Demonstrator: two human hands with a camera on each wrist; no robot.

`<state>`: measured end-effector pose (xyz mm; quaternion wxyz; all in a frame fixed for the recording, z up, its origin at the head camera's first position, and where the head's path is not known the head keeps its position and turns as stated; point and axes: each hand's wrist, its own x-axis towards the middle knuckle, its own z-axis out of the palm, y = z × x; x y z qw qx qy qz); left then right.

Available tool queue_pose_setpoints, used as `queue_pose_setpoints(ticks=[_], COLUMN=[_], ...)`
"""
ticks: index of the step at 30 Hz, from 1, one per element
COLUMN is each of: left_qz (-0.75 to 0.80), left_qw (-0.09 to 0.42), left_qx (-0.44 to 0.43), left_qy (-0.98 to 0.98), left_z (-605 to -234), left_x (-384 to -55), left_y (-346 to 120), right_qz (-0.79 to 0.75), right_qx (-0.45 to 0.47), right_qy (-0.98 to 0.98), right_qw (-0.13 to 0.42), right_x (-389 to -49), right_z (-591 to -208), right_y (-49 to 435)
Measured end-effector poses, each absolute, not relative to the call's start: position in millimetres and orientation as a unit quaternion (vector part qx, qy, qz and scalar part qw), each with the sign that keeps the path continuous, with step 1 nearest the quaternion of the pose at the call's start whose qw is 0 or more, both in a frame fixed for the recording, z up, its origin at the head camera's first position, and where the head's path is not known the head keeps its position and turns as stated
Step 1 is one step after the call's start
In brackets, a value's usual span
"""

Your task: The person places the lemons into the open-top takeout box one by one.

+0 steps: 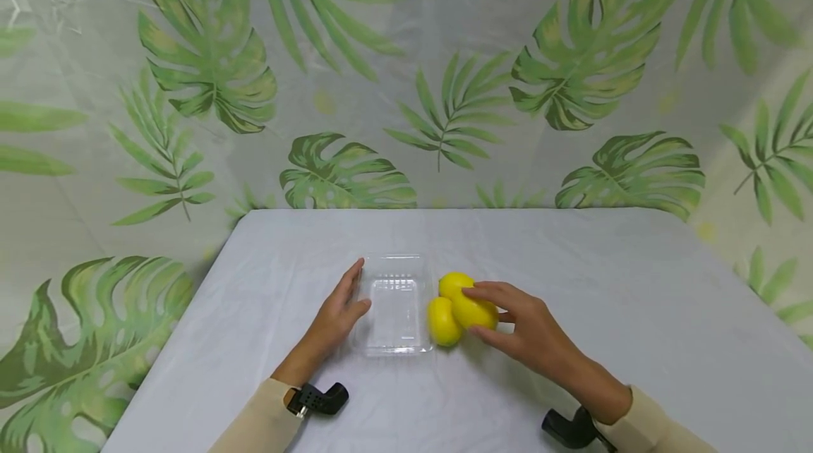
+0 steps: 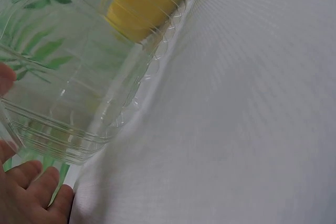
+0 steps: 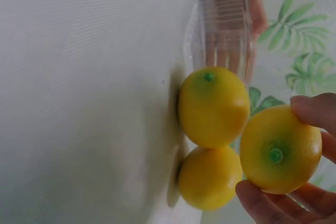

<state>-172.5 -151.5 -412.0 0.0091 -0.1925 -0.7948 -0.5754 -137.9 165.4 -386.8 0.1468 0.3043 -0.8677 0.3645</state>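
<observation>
Lemon [image 1: 476,312] slants toward lower right at center, pinched in right hand [image 1: 526,324], fingers half-spread. Left hand [image 1: 336,315], fingers extended, touches container [image 1: 395,315].

left hand [image 2: 34,198], clear container [image 2: 60,136] cropped in left wrist view, sleeves [image 1: 260,419] cut off

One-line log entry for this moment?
left hand: holds clear container, left side | right hand: grips yellow fruit, lifted | two other yellow fruits: on table, right of container | container: empty

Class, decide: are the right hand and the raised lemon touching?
Touching. The right wrist view shows the right hand pinching the raised lemon from both sides.
</observation>
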Motion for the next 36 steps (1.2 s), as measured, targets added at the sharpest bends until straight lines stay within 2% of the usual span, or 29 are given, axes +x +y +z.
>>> queue_pose_setpoints(ticks=[6, 15, 21, 26, 36], left_qz=[-0.574, -0.574, -0.582, -0.566, -0.569], left_qw=[0.013, 0.029, 0.027, 0.019, 0.030], left_qx=[-0.195, -0.199, -0.205, -0.206, -0.205], left_qy=[-0.795, -0.794, -0.787, -0.798, -0.796], left_z=[-417.0, -449.9, -434.2, -416.4, -422.7], left_x=[-175.5, -193.0, -185.8, -176.6, -179.6], left_y=[-156.0, -162.9, -158.7, -155.3, -154.5], right_qz=[0.371, 0.377, 0.376, 0.384, 0.390], right_qx=[0.316, 0.331, 0.344, 0.344, 0.365], right_qy=[-0.862, -0.855, -0.850, -0.848, -0.839], right_qw=[0.140, 0.129, 0.136, 0.121, 0.107], right_x=[-142.8, -150.9, -156.3, -157.2, -163.6], right_z=[-382.9, -379.7, -378.8, -376.6, -374.6], right_y=[153.9, 139.6, 133.3, 126.0, 108.3])
